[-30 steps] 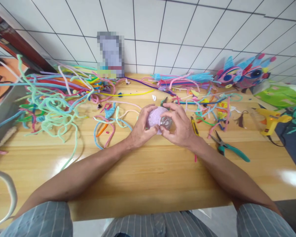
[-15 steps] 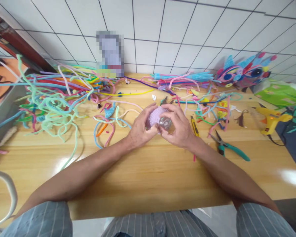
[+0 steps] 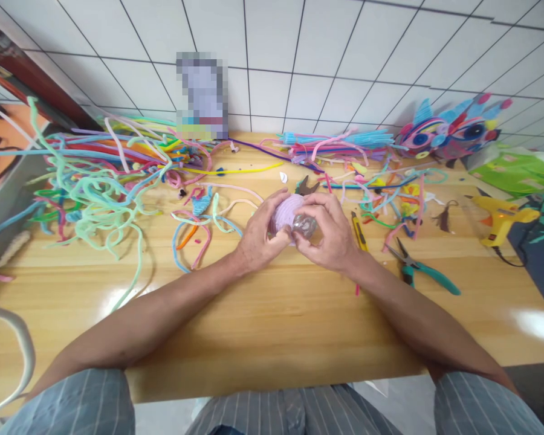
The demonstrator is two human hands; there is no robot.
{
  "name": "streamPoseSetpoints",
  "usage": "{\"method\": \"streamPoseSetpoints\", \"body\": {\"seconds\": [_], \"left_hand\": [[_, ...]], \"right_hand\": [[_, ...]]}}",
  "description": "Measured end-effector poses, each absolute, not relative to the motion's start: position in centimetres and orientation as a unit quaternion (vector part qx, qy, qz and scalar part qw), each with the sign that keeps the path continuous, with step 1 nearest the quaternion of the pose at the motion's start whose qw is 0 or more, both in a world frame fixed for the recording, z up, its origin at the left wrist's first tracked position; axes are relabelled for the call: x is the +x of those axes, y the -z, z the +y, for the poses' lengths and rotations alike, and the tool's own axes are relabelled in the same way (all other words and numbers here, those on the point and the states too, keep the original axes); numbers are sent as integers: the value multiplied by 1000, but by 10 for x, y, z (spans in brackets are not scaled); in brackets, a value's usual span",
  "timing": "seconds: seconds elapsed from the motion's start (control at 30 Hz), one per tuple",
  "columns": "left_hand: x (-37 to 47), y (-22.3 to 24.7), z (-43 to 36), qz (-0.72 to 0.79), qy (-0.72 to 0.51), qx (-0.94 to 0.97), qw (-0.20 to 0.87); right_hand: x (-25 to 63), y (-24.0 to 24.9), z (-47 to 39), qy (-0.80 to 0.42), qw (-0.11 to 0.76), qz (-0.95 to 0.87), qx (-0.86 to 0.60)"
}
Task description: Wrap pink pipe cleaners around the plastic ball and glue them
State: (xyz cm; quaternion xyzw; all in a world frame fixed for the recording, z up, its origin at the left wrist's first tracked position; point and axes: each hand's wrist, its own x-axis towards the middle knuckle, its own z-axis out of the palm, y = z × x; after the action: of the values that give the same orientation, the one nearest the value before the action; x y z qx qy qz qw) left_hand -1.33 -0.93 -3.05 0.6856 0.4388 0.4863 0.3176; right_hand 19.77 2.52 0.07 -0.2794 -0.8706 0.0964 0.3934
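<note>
At the far right corner of the tabletop (image 3: 272, 326) we see a green-and-white bag (image 3: 512, 174), its contents hidden from us. Between our hands, about midway between the tabletop's left and right edges, is a rounded lilac piece (image 3: 284, 211): soft-looking strands run round it in close bands, and a clear, shiny bulge (image 3: 305, 226) shows at its right end; we cannot tell whether that is hollow. Our left hand (image 3: 257, 234) has its grip curved round the lilac side, thumb in front, while our right hand (image 3: 330, 234) has its grip pinching the clear bulge between thumb and fingers. Just beyond, towards the far edge, lies a partly hidden dark tool (image 3: 306, 186). To the right lie a yellow cutter (image 3: 359, 232) and green-handled pliers (image 3: 430, 275), with a yellow glue gun (image 3: 503, 220) near the right edge. Towards the left edge, pale green fuzzy stems (image 3: 100, 208) tangle in a heap.
</note>
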Motion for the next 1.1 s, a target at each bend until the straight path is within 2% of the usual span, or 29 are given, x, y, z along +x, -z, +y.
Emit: {"method": "streamPoseSetpoints", "body": {"seconds": [0.43, 1.1], "left_hand": [[-12, 32, -12, 436, -495, 682, 317], [-10, 36, -10, 410, -518, 682, 313]], "right_hand": [[201, 0, 26, -88, 370, -881, -282], [199, 0, 28, -94, 385, -880, -261]]}}
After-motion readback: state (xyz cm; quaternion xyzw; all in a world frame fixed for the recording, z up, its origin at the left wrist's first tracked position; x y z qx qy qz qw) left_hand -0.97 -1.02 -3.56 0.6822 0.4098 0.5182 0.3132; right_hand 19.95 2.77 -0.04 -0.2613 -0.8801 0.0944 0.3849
